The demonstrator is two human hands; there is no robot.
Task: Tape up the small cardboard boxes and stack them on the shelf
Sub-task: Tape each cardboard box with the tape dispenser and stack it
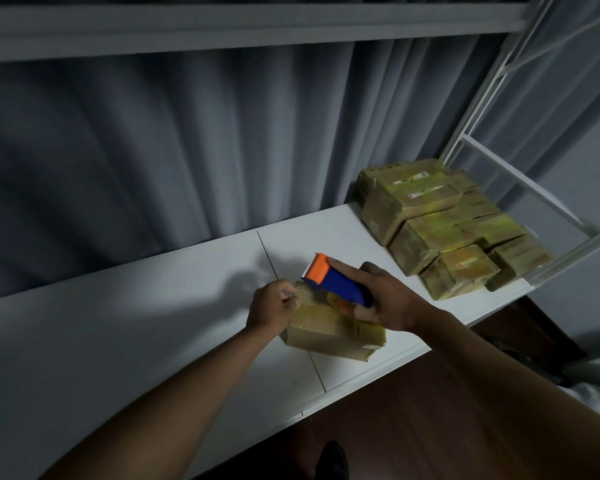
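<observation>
While right hand (392, 299) grips tape dispenser (336, 282), left hand (272, 308) pinches tape end at box (333, 332).

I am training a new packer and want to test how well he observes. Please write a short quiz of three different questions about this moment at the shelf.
1. True or false: the right hand grips the blue and orange tape dispenser.
2. Multiple choice: where does the stack of taped boxes stand?
A. on the floor
B. at the right end of the white shelf
C. on the upper shelf
3. Short answer: what does the left hand touch?

Key
1. True.
2. B.
3. The small cardboard box lying on the shelf near its front edge; the fingers are at its far left corner.
</observation>
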